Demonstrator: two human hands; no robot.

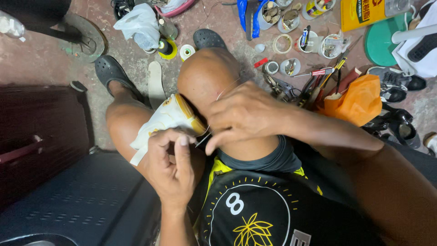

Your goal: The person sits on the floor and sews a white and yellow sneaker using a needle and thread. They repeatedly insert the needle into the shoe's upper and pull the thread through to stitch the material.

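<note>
The person is sitting with a white shoe (pixel 166 119) wedged between the knees, sole edge turned up, and everything here is placed relative to that shoe. The left hand (pixel 170 159) is curling just below the shoe, thumb and fingers pinched narrow on something fine at its edge, most likely the thread (pixel 226 89); what sits in the pinch is too small to tell. The right hand (pixel 243 114) is closing just right of the shoe, fingers folded in on a thin needle or awl (pixel 203 139) whose tip is pointing at the yellowish sole rim. A pale thread is running up from the right hand across the knee.

Judging by this, stitching along the sole is under way: the tool is meeting the rim, but how much of the seam is sewn is hidden by the hands.

Above the shoe, a loose insole (pixel 155 83) is lying on the floor. Far right of the shoe, screwdrivers (pixel 318 73), tape rolls (pixel 282 43), small tubs and an orange bag (pixel 359 100) are cluttering the ground.
</note>
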